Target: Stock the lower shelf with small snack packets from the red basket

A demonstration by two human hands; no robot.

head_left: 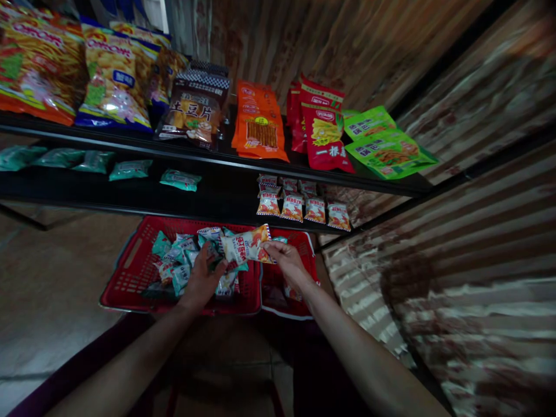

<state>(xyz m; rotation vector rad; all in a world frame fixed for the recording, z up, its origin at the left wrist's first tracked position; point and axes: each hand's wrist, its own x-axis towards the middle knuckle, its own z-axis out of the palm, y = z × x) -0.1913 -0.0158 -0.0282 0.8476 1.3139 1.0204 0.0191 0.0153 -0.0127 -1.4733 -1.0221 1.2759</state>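
Between the thumb and fingers of my right hand (284, 260) is a white and orange snack packet (245, 246) with red lettering, pinched at its right end. It is held above the right part of a red plastic basket (125, 284). Over that basket, my left hand (203, 278) has its thumb and fingers apart, close to the held packet's left end. Under and around the left hand lies a pile of small teal packets (180, 278) mixed with white and orange ones. Whether the left fingertips touch a packet is hard to see.
A second red basket (310, 255) stands to the right with a few packets. On the lower shelf (226, 200) are teal packets at left and white-orange packets (292, 205) in rows at right. Larger snack bags (260, 121) line the upper shelf. A corrugated wall (486, 243) rises at right.
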